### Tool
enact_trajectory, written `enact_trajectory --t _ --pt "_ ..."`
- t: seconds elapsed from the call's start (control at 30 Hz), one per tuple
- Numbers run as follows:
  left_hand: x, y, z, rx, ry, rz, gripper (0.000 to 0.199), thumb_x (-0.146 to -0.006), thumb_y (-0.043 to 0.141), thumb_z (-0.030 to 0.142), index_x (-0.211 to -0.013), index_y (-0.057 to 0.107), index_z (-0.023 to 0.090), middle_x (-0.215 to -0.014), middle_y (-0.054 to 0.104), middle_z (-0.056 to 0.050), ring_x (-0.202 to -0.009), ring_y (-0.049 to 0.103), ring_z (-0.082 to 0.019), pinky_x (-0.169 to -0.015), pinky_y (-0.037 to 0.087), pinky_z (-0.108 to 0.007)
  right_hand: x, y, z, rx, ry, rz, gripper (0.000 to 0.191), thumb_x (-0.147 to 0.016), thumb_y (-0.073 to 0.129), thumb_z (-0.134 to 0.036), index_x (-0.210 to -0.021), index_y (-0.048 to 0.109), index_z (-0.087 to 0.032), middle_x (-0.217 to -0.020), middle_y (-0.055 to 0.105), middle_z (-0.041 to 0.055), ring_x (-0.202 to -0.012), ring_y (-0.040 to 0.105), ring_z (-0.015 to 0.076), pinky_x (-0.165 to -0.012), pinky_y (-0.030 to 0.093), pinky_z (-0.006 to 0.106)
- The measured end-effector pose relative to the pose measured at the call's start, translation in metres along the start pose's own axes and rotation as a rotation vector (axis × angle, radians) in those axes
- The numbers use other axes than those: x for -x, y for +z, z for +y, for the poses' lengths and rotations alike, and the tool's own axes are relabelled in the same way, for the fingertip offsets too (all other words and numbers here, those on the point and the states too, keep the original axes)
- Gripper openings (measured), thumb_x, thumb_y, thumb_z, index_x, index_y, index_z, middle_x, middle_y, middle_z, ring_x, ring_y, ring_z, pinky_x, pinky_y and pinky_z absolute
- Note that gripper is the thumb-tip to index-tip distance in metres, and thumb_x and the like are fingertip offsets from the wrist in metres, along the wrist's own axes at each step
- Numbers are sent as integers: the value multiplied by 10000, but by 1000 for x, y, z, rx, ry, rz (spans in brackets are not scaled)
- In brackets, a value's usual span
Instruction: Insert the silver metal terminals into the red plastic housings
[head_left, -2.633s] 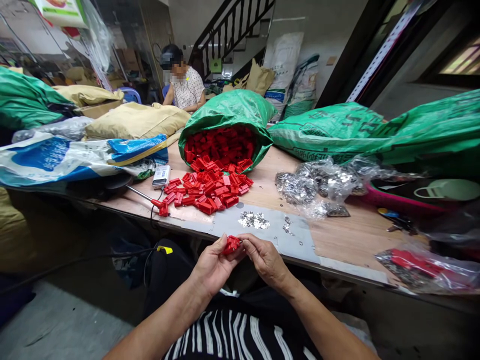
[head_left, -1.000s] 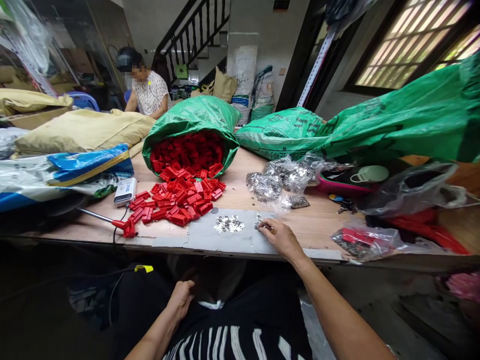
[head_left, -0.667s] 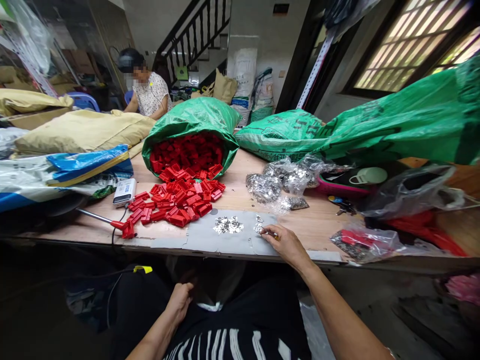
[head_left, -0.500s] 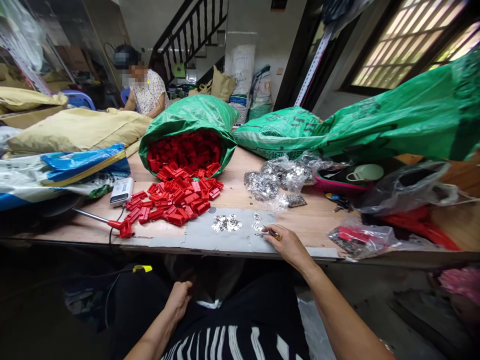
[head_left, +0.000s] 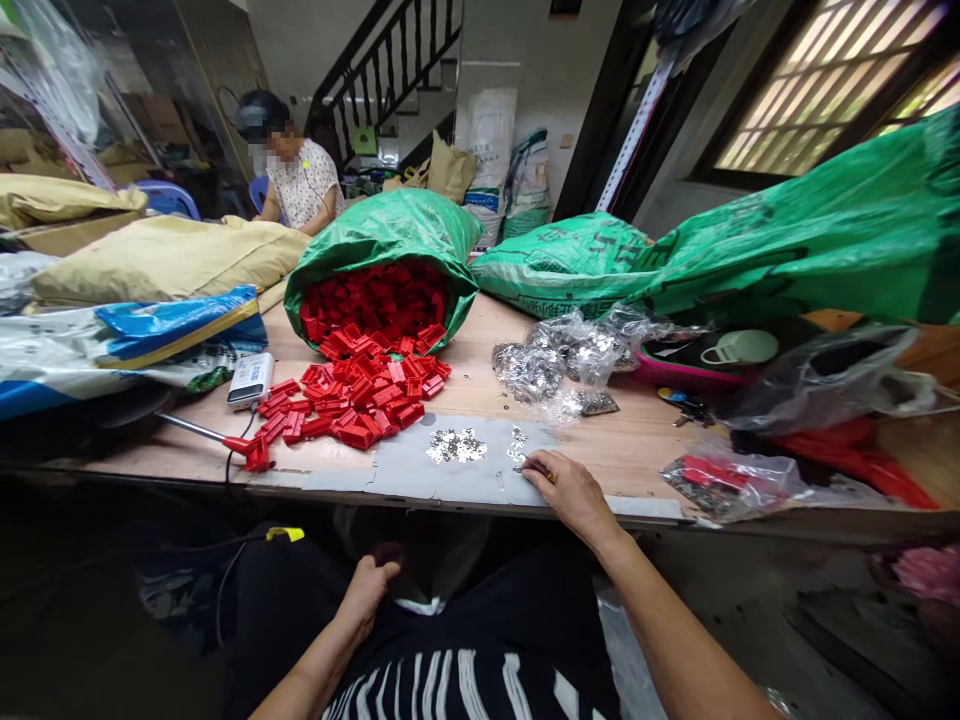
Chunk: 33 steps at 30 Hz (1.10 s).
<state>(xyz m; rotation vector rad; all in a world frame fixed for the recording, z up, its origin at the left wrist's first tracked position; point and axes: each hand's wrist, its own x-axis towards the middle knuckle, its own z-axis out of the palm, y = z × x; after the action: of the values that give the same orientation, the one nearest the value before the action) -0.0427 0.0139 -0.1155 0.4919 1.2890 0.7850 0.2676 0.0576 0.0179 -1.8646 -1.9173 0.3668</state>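
My right hand (head_left: 571,490) rests at the table's front edge, fingers closed around a small thin tool (head_left: 541,468) with a yellowish handle. Its tip points at a small group of shiny metal pieces (head_left: 517,442) on a grey mat (head_left: 405,470). Left of these, on the same mat, lies a larger heap of flat metal pieces (head_left: 456,446). Below the table edge, over my lap, is my left hand (head_left: 366,592). Its fingers are curled and the thumb points right; what it holds is lost in shadow. Red plastic parts (head_left: 360,395) spill out of a green sack (head_left: 397,225).
Bags of metal pieces (head_left: 529,370) lie behind the mat, near a pink basket (head_left: 686,370). A plastic bag with a red part (head_left: 724,475) is at right. At left are a white power bank (head_left: 250,380) and a red-ended rod (head_left: 199,430). Another person (head_left: 304,185) sits behind.
The view has shifted slightly, so the table appears a little further right. My left hand has turned, its thumb now sticking out. My right hand stays by the small metal group with the tool.
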Motion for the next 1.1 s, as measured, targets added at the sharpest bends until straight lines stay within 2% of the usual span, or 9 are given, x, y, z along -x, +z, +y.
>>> enact_trajectory --t 0.13,0.17,0.2,0.27,0.37,0.57,0.73,1.0,1.1 --pt "28 30 23 -83 35 -226 218 -604 810 228 -732 676 113 -645 682 -62 -597 650 -188 -631 475 -279 10 -1 -23 -168 -78 -68 141 -871 490 -313 -895 602 -231 -843 675 13 -758 606 175 -697 434 288" --pt "37 40 32 -133 103 -347 232 -666 773 302 -778 675 124 -664 679 -55 -606 648 -172 -633 468 -266 13 0 -33 -222 -111 -121 142 -876 487 -315 -892 600 -230 -810 668 5 -723 597 164 -679 434 279" --pt "46 50 41 -157 172 -415 261 -712 732 357 -834 667 135 -676 675 -44 -601 640 -156 -625 458 -252 16 2 -43 -268 -146 -173 134 -877 492 -314 -869 595 -228 -774 657 -3 -679 584 153 -655 430 269" --pt "61 68 58 -172 284 -419 316 -758 671 439 -885 633 152 -644 652 -18 -562 619 -133 -578 424 -225 23 7 -64 -332 -214 -260 117 -879 497 -289 -847 587 -223 -751 641 -8 -659 566 142 -639 424 254" --pt "71 81 75 -161 390 -358 337 -778 628 493 -796 584 159 -586 614 2 -533 590 -120 -538 382 -211 29 14 -87 -380 -263 -304 114 -878 506 -278 -811 574 -214 -714 618 -10 -641 547 137 -618 414 243" --pt "75 73 78 -105 424 -365 327 -802 598 482 -776 585 156 -627 618 -9 -559 578 -121 -559 379 -218 27 19 -96 -451 -271 -331 142 -884 514 -325 -825 577 -212 -697 602 -5 -629 531 139 -613 418 253" --pt "74 69 78 -116 429 -356 340 -782 606 488 -700 568 160 -536 564 17 -468 518 -98 -527 345 -221 25 23 -93 -493 -258 -374 154 -879 512 -332 -802 567 -211 -692 586 -1 -625 512 139 -598 418 252" --pt "71 70 79 -31 362 -450 321 -748 628 467 -690 588 153 -511 557 15 -440 512 -105 -531 385 -230 22 31 -85 -599 -230 -391 199 -876 528 -365 -773 562 -198 -671 534 -15 -610 444 125 -573 387 235" --pt "70 73 84 -78 356 -468 327 -763 617 472 -699 602 152 -522 556 10 -457 519 -111 -534 387 -232 17 30 -81 -605 -217 -391 235 -869 532 -410 -773 571 -199 -677 547 -10 -610 453 128 -568 396 235"
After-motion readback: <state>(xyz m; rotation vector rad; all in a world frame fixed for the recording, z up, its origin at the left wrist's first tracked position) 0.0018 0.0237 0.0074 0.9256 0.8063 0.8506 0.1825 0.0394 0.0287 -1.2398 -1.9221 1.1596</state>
